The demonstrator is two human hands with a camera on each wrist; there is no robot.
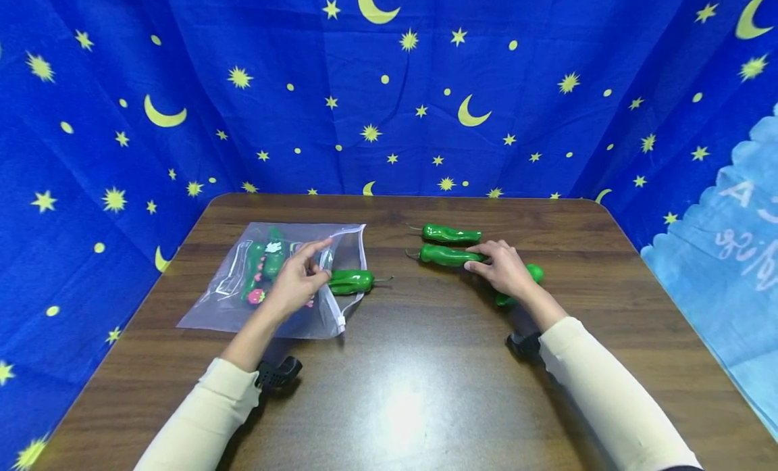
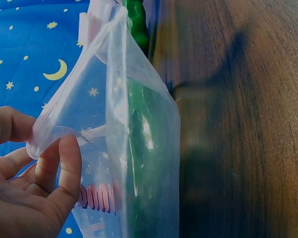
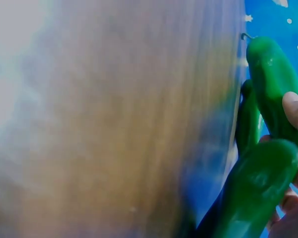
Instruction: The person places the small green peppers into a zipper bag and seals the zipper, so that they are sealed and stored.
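Note:
A clear zip bag [image 1: 209,312] with printed pictures lies at the left of the table, green peppers showing through its film. My left hand [image 1: 294,282] pinches the edge of its mouth and lifts it, as the left wrist view shows. One green pepper [image 1: 352,282] pokes out of the mouth, stem outward. My right hand [image 1: 506,269] grips the blunt end of another green pepper [image 1: 442,256] between thumb and fingers. Just behind that lies a similar pepper [image 1: 451,234]. Partly hidden under my right wrist is more green pepper [image 1: 535,274], seen large in the right wrist view.
The brown wooden table [image 1: 401,363] reflects a bright glare near its front. A blue curtain [image 1: 419,65] with moons and stars hangs behind and on the sides. Lighter blue cloth [image 1: 729,241] hangs at the right. A white slider [image 1: 341,320] sits at the bag's near corner.

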